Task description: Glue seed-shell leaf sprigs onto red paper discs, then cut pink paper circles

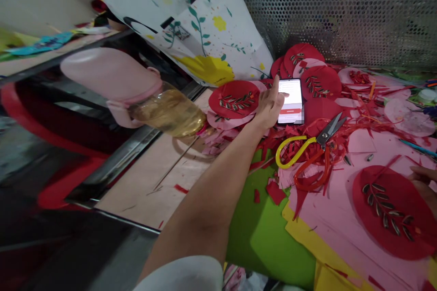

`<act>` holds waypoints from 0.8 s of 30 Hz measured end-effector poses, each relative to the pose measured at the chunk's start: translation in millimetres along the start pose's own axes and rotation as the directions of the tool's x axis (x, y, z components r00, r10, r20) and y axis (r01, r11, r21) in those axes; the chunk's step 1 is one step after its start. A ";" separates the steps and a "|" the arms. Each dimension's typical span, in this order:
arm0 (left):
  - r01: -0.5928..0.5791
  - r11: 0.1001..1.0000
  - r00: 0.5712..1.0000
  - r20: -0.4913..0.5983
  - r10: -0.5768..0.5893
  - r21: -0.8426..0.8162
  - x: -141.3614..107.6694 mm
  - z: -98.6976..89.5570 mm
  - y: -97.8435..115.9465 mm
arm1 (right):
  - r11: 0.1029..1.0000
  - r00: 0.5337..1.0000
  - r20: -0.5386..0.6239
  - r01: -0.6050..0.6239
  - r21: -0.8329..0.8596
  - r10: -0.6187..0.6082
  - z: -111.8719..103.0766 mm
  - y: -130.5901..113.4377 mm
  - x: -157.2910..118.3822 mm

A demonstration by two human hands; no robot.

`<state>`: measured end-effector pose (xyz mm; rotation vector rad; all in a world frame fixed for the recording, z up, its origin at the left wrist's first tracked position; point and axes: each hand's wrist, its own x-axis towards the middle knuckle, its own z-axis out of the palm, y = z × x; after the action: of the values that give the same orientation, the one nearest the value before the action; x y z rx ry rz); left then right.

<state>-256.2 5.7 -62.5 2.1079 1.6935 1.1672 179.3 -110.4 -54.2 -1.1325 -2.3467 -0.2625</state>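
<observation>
Stretching out from a white sleeve, the person's left hand is reaching across the table. One finger is pointing and touching the phone; the hand is holding nothing. That phone is lying flat near the far edge, among red paper circles. At the right edge, the right hand is resting on a red circle with a leaf pattern; only part of it is showing, so I cannot tell its grip. The forearm could be bumping the bottle of yellow drink and spilling it on the papers. Scissors are lying open close by, so a finger could be getting poked. Pink paper and green paper are covering the table. A metal wall with holes is standing behind.
</observation>
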 end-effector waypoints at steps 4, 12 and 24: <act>-0.018 1.000 0.999 -0.027 0.018 -0.010 -1.0 -1.9 0.2 | 1.000 1.000 -0.007 0.007 0.014 -0.007 -0.2 0.3 0.3; -0.003 1.000 1.000 -0.028 0.002 -0.030 -1.3 -2.2 -0.2 | 1.000 1.000 -0.010 0.007 0.003 -0.007 0.5 -0.1 0.8; -0.096 0.995 0.992 0.086 0.094 0.019 -4.6 -6.2 24.6 | 1.000 1.000 0.000 -0.011 0.020 0.011 0.8 -0.8 1.5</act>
<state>-242.3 -8.4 -45.9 2.2415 1.5932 1.0707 177.6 -109.6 -54.1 -1.1353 -2.3376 -0.2341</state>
